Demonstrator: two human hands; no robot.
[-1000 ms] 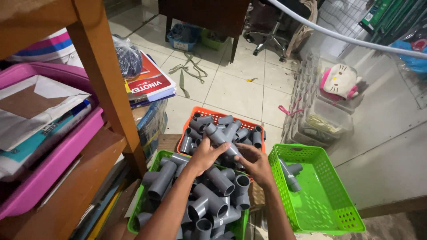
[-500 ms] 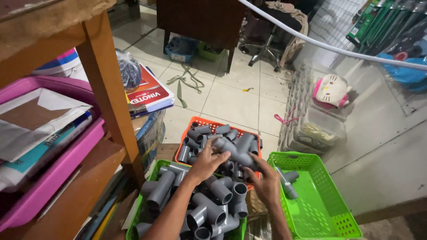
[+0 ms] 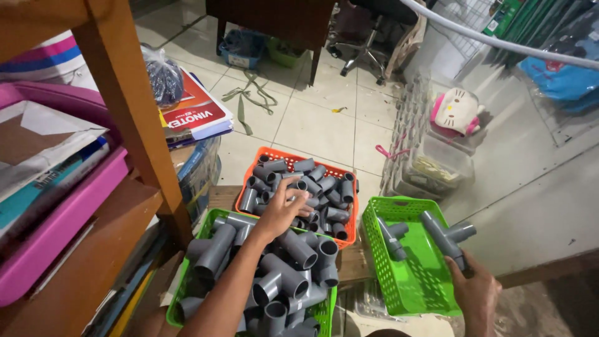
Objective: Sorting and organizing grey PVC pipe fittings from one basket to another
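Moved rightward, right hand fingers clamp a grey tee pipe fitting; left hand fingers curled on elbow fittings.

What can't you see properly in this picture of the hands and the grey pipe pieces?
- Head view: the left hand covers the pipe pieces under its palm, so whether it grips one cannot be told.
- The near green basket is cut off by the bottom edge.
- The right hand hides the lower end of the grey tee fitting.
- The orange basket is too full to count.
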